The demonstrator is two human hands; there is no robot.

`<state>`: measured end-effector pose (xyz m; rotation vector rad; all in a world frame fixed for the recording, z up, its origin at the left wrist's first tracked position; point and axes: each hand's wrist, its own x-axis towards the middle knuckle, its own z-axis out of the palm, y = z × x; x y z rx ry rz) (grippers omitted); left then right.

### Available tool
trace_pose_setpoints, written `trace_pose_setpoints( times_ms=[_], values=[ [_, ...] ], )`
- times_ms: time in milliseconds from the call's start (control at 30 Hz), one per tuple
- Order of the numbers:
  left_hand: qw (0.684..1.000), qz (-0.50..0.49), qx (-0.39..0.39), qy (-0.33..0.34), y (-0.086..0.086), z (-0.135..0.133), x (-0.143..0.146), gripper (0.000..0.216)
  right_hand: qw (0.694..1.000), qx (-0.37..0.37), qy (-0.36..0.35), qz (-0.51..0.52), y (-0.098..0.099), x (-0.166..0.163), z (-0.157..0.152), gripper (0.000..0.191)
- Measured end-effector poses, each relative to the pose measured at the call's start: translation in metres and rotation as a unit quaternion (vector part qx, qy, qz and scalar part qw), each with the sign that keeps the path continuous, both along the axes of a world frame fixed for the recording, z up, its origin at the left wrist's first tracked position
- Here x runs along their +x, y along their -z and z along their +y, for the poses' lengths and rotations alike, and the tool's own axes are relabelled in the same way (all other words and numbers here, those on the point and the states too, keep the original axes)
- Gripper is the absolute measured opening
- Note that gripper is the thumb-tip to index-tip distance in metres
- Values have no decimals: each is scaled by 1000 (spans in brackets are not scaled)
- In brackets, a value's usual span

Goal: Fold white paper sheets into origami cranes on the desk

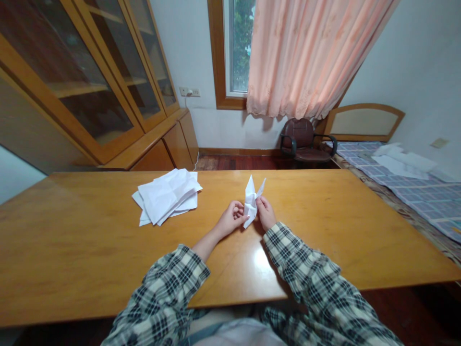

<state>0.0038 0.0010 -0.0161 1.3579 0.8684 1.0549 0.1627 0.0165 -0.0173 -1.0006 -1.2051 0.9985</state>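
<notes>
A long wooden table (324, 230) with a glossy, honey-brown top spreads across the lower view. Beyond its left end stands a glass-fronted cabinet (108, 79) with inner shelves above and solid doors below. At the right, past the table's edge, lies a bed (406, 185) with a padded headboard and a blue-grey checked cover; loose white material (405, 161), whose kind I cannot tell, rests on it. A pink curtain (306, 57) hangs across the right part of a wood-framed window (240, 45), and greenery shows through the bare glass. Below the curtain, near the bed's head, is a dark red armchair (304, 139) with black armrests.

The person's arms reach over the table's near edge in black-and-cream plaid sleeves (169, 276). Left of the hands, well apart from them, an uneven stack of white paper sheets (167, 197) lies near the table's far edge.

The left hand (230, 218) pinches the lower left side of a folded white paper piece (249, 199), its other fingers curled. The right hand (266, 213) grips the right side between thumb and fingers. The piece sits between both hands over the table's middle, two pointed tips upward, a third toward the person; whether it touches the tabletop I cannot tell. On the wall beside the cabinet is a small socket (194, 92).
</notes>
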Motion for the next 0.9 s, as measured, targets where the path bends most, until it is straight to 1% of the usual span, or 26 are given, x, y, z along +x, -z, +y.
trace_pose_setpoints(
  times_ms=[200, 333, 433, 533, 667, 767, 900],
  values=[
    [999, 48, 10, -4, 5, 2, -3, 52, 999, -12, -20, 26, 5, -1, 1, 45],
    [995, 95, 8, -1, 3, -1, -4, 55, 998, -27, -32, 45, 6, -1, 1, 46],
    [993, 114, 16, -12, 1, -2, -4, 52, 995, -44, -64, 65, 6, -2, 1, 42],
    [995, 90, 32, -42, 3, 1, -4, 43, 992, -49, -94, 65, 5, -4, -1, 39],
    [997, 42, 28, -65, 7, 7, -4, 44, 989, -51, -133, 37, 0, -6, -4, 38],
    [998, 23, 20, -55, 9, 10, -4, 43, 987, -55, -148, 22, -3, -7, -5, 38],
    [999, 9, 6, -43, 9, 11, -6, 42, 986, -61, -152, 26, -5, -7, -6, 36]
  ],
)
